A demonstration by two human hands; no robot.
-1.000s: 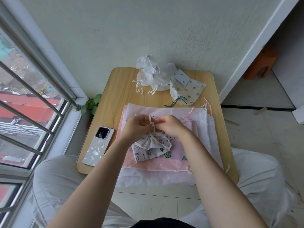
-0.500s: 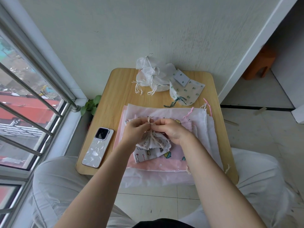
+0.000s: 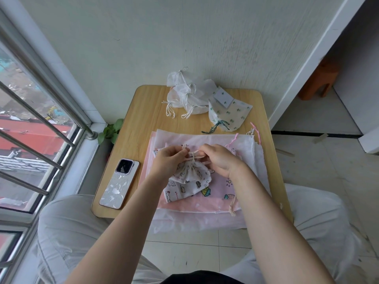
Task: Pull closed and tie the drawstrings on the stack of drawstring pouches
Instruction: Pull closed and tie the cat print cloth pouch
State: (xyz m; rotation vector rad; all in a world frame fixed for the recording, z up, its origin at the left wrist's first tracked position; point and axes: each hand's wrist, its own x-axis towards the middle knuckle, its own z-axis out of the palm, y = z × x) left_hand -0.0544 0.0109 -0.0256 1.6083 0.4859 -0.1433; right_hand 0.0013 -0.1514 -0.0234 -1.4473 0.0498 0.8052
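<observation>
Both hands, the left hand (image 3: 171, 158) and right hand (image 3: 218, 159), pinch the cord (image 3: 192, 155) above the gathered pouch (image 3: 190, 174) atop the stack (image 3: 242, 193) on the bench (image 3: 147, 117); tying's underway, and next the knot wants pulling snug.

Wooden table (image 3: 143, 119) sitting against the wall | phone (image 3: 120, 185) lying along its left edge | stack of flat pouches (image 3: 242, 181) overhanging the near edge | tied pouches (image 3: 190, 95) resting at the far edge

A small cartoon-print pouch (image 3: 191, 173) sits mid-frame, mouth gathered shut, cream drawstring (image 3: 193, 155) looped above it, atop the flat pink-and-white stack (image 3: 207, 201).
</observation>
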